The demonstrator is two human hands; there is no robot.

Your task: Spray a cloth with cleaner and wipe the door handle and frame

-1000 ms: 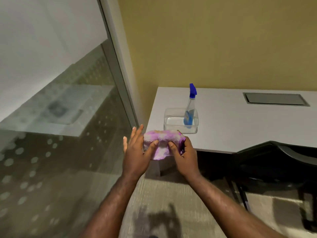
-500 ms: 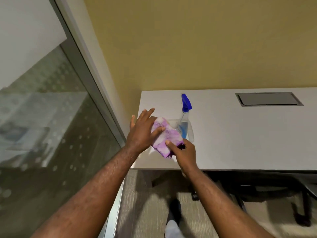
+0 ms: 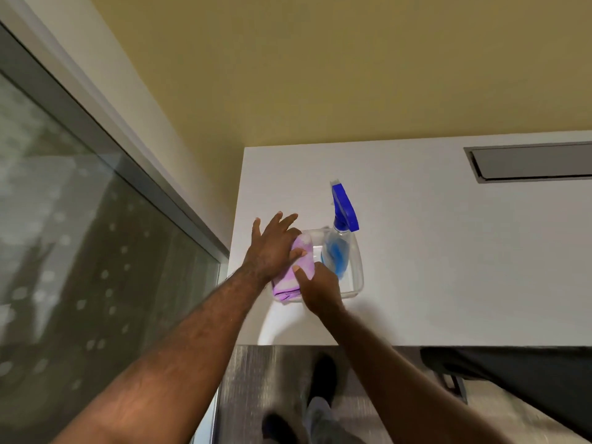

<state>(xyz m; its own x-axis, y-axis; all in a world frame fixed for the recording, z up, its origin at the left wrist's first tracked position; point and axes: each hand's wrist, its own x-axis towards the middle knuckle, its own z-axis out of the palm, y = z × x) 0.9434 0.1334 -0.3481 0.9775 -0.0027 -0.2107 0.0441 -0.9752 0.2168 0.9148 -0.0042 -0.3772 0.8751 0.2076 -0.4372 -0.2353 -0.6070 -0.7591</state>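
A folded purple-and-white cloth point(image 3: 298, 270) lies over the left side of a clear plastic tub point(image 3: 357, 274) on the white desk point(image 3: 448, 251). My left hand point(image 3: 272, 248) rests flat on the cloth's upper left with fingers spread and thumb on top. My right hand point(image 3: 320, 288) grips the cloth's lower right edge. A spray bottle point(image 3: 338, 248) with a blue trigger head and blue liquid stands in the tub, just right of my hands. No door handle is in view.
A glass panel with a dotted frosted film point(image 3: 80, 251) and its grey metal frame point(image 3: 134, 155) run along the left. A yellow wall stands behind the desk. A grey cable hatch point(image 3: 531, 161) sits at the desk's back right. A dark chair point(image 3: 512, 376) is under the desk's right side.
I have stepped closer to the desk. Both hands carried the cloth forward and down from in front of the desk edge onto the tub beside the spray bottle.
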